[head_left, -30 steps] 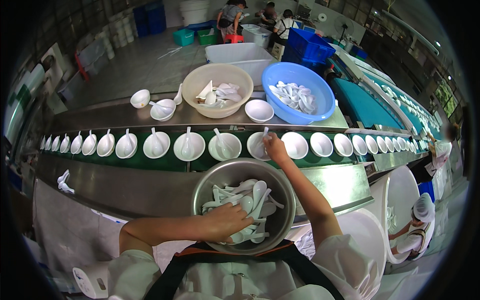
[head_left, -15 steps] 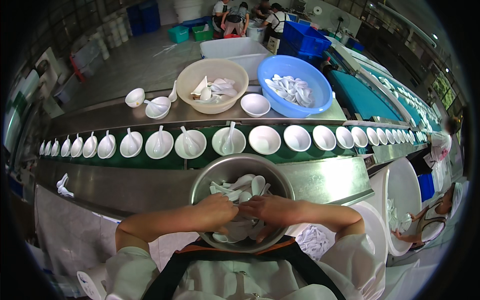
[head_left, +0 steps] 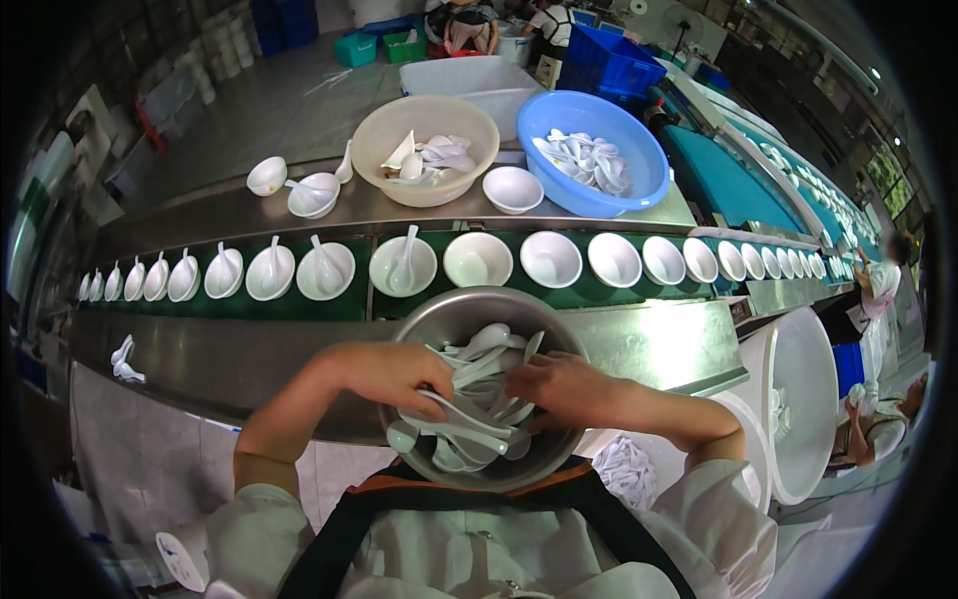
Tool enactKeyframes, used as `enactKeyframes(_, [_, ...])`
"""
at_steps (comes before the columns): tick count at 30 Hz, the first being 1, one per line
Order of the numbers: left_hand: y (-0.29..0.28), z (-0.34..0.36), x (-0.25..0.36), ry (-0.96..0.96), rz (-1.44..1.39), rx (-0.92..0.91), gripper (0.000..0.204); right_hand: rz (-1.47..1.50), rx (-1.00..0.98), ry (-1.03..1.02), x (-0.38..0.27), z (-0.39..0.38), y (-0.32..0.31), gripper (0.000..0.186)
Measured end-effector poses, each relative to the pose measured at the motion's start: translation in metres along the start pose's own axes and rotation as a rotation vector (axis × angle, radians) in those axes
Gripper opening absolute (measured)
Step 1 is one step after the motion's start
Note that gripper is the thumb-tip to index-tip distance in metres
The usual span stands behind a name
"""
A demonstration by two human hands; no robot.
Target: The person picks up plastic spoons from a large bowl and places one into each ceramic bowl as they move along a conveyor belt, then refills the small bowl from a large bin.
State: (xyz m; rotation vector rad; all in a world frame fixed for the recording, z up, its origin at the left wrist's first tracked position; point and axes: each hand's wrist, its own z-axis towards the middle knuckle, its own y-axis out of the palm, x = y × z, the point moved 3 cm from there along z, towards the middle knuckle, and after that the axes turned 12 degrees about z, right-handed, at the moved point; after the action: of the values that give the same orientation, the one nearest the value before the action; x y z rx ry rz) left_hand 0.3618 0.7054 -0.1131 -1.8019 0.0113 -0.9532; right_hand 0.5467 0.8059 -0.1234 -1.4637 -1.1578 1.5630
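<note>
A round metal bowl (head_left: 469, 301) full of white ceramic spoons (head_left: 481, 351) sits against my body at the steel counter's near edge. Both hands are inside it. My left hand (head_left: 391, 373) curls over a bunch of spoons whose handles stick out to the right. My right hand (head_left: 565, 390) pinches a spoon handle beside them. Just beyond runs a green belt (head_left: 349, 304) carrying a row of white bowls. Those from the left up to one bowl (head_left: 402, 266) hold a spoon. The bowl beside it (head_left: 477, 260) and those to its right are empty.
Behind the belt stand a beige basin (head_left: 429, 150) and a blue basin (head_left: 599, 150), both with spoons, plus a few small white bowls (head_left: 512, 188). Large white tubs (head_left: 798, 399) are at my right. Other people work at the far back and lower right.
My right hand came back from a bowl on the belt into the metal bowl, meeting my left hand. The bowls on the belt have shifted to the left.
</note>
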Motion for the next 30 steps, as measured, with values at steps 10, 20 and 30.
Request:
enactKeyframes(10, [-0.043, 0.000, -0.122, -0.566, -0.059, 0.893, 0.024, 0.025, -0.067, 0.015, 0.005, 0.002, -0.012, 0.012])
enactKeyframes(20, [-0.015, -0.002, -0.174, -1.038, 0.663, 1.081, 0.020, 0.398, -0.046, 0.104, 0.008, 0.009, -0.055, 0.029])
enactKeyframes(30, [-0.027, 0.046, -0.170, -0.958, 0.411, 0.814, 0.021, 0.367, 0.288, 0.688, 0.182, 0.080, -0.081, 0.027])
